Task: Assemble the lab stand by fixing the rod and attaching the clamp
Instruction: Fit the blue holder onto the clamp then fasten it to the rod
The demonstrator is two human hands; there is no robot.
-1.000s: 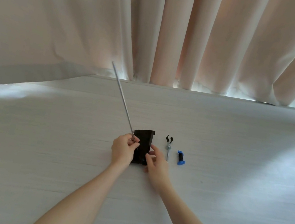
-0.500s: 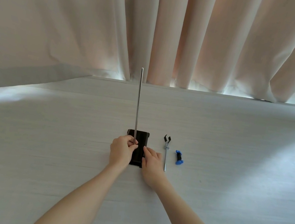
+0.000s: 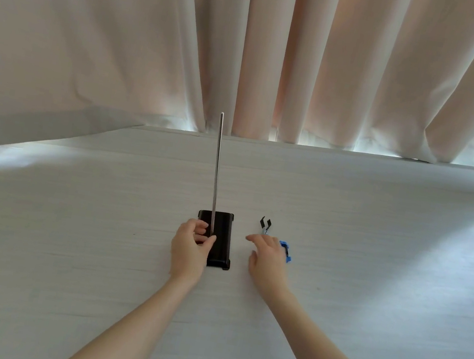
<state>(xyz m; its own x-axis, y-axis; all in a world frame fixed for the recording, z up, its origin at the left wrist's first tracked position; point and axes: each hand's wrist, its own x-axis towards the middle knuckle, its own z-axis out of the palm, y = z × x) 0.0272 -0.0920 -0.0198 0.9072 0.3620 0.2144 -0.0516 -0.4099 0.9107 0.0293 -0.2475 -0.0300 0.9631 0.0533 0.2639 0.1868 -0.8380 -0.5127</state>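
A thin metal rod [image 3: 217, 169] stands upright on the black rectangular base [image 3: 221, 245] near the table's middle. My left hand [image 3: 190, 245] pinches the rod's lower end at the base. To the right lies a clamp with black jaws [image 3: 265, 223]; its metal shaft is mostly hidden under my right hand [image 3: 268, 258], which hovers over it with fingers spread. A small blue clamp holder [image 3: 286, 250] lies just right of that hand, partly covered by it.
The parts lie on a white table [image 3: 372, 264]. Pale curtains [image 3: 312, 60] hang along its far edge, and one fold drapes onto the table at the far left [image 3: 35, 123].
The rod went from leaning left to standing upright on the base. My right hand left the base and moved right, over the clamp.
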